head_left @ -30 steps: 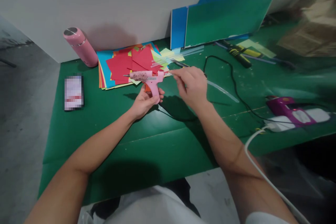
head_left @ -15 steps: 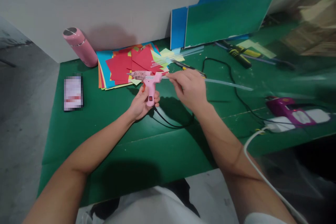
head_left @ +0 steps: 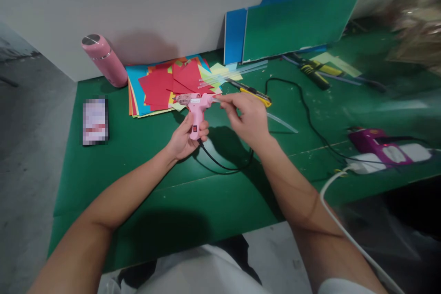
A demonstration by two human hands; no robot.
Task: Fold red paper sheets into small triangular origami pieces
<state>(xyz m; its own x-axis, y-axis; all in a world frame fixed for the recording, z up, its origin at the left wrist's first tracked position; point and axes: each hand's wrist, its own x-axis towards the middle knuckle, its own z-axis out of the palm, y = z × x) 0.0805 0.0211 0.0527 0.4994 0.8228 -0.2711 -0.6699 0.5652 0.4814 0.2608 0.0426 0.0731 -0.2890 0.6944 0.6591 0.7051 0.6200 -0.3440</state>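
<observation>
My left hand [head_left: 184, 140] is wrapped round the grip of a pink glue gun [head_left: 195, 105], held upright above the green table [head_left: 138, 161] with its nozzle pointing left. Pinched in my right hand [head_left: 248, 117] is a clear glue stick [head_left: 280, 122]; its front end meets the back of the gun and its tail sticks out to the right. The gun's black cord [head_left: 223, 165] loops on the table beneath my hands.
A stack of coloured paper [head_left: 161, 85] and a pink bottle [head_left: 103, 60] lie behind the gun, a phone [head_left: 95, 120] to the left. More glue sticks [head_left: 234, 73], a yellow utility knife [head_left: 253, 92], a purple glue gun [head_left: 379, 144] on a white power strip [head_left: 413, 154] sit right.
The glue stick's tail has swung and shortened as my right hand pushed it toward the gun's back. My left hand turned the gun slightly, showing its red switch.
</observation>
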